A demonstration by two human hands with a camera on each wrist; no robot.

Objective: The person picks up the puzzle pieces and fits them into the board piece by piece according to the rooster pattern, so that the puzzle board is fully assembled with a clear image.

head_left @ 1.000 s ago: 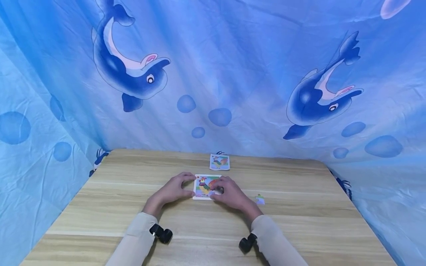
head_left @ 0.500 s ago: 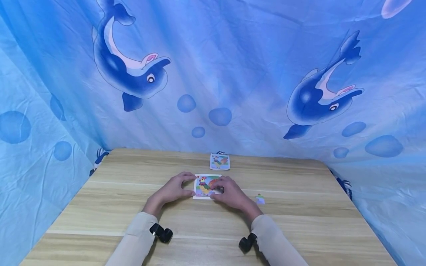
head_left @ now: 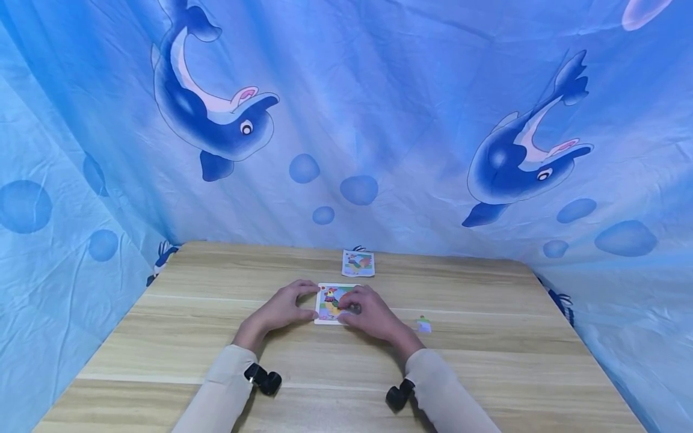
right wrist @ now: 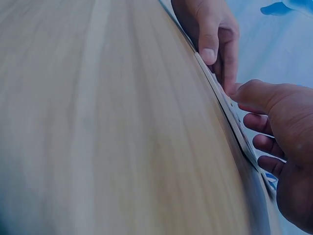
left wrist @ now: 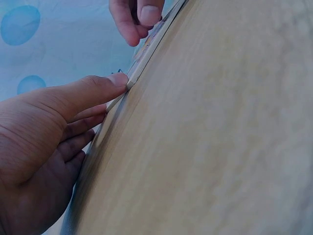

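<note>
A square puzzle board point(head_left: 328, 305) with a white rim and a colourful rooster picture lies mid-table in the head view. My left hand point(head_left: 284, 308) grips its left side, thumb at the near corner and index finger at the far one. Over the board's right part, my right hand point(head_left: 370, 314) bends its fingers down onto the picture and covers that part. Thumb and index finger of the right hand point(right wrist: 286, 115) come close together in the right wrist view; whether a piece is between them is hidden. A loose puzzle piece point(head_left: 425, 325), green and lilac, lies right of the right hand.
Behind the board lies a paper card point(head_left: 358, 264) with the same rooster picture. The wooden table point(head_left: 216, 282) ends at a blue dolphin-print curtain point(head_left: 411, 120) at the back and sides. Both wrists wear small black cameras.
My right hand has shifted slightly left over the board, its fingers still on the picture. My left hand keeps its grip; the loose piece and card stay put.
</note>
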